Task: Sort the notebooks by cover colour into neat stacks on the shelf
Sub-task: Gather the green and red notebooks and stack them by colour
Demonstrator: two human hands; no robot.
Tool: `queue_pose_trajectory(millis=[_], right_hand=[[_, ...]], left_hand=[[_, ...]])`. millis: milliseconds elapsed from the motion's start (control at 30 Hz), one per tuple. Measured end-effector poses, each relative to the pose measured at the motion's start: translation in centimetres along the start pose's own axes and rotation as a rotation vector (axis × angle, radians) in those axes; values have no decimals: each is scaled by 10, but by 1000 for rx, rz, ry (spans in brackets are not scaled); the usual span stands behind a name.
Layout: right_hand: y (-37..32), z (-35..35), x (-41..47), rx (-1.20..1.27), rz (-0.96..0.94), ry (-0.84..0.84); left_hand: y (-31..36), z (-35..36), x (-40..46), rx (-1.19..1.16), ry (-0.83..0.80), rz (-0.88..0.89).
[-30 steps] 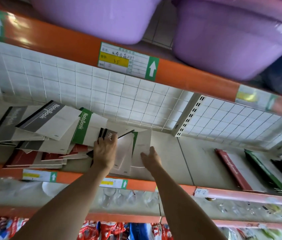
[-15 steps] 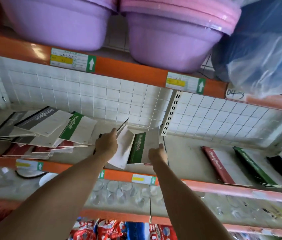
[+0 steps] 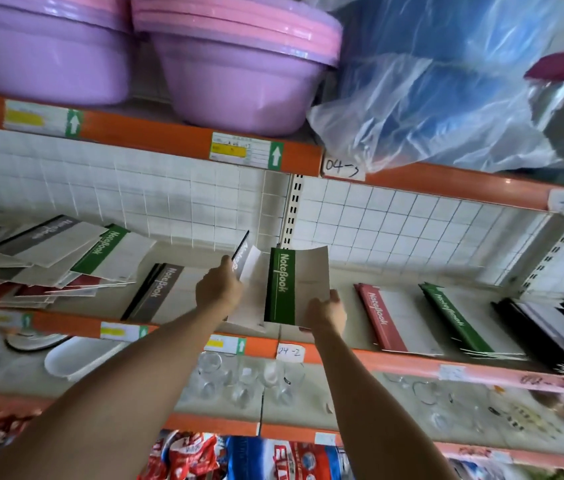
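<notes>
- Left hand [image 3: 218,292] raised over the shelf [image 3: 183,299], fingers curled round a grey notebook [image 3: 244,263], tilted up on its edge.
- Right hand [image 3: 327,311] pinching the lower corner of a green notebook [image 3: 285,285], held upright above the shelf, just beside the grey one.
- Loose heap of notebooks [image 3: 55,258] at far left: grey, green and red covers, overlapping at odd angles.
- Another grey notebook [image 3: 159,289] lying flat between heap and left hand.
- Sorted to the right, side by side: red stack [image 3: 381,317], green stack [image 3: 453,317], black stack [image 3: 547,330].
- Purple tubs [image 3: 232,81] on the shelf above; glassware [image 3: 239,379] on the one below.
</notes>
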State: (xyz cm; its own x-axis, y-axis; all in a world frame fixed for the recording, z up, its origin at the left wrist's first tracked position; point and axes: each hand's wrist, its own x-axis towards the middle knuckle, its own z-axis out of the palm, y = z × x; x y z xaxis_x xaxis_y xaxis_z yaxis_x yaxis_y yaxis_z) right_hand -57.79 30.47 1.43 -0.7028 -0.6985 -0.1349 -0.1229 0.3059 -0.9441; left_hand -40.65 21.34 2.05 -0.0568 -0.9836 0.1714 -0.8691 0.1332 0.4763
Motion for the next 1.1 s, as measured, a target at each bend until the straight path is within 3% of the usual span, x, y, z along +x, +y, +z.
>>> queue_pose_trajectory(millis=[267, 600, 1100], right_hand=[[-3, -48, 21, -20, 9, 74], [16, -145, 61, -105, 51, 318], [61, -316, 176, -342, 60, 249]], left_hand=[[64, 22, 4, -45, -69, 8], [172, 92, 3, -137, -208, 226], [328, 178, -21, -24, -180, 248]])
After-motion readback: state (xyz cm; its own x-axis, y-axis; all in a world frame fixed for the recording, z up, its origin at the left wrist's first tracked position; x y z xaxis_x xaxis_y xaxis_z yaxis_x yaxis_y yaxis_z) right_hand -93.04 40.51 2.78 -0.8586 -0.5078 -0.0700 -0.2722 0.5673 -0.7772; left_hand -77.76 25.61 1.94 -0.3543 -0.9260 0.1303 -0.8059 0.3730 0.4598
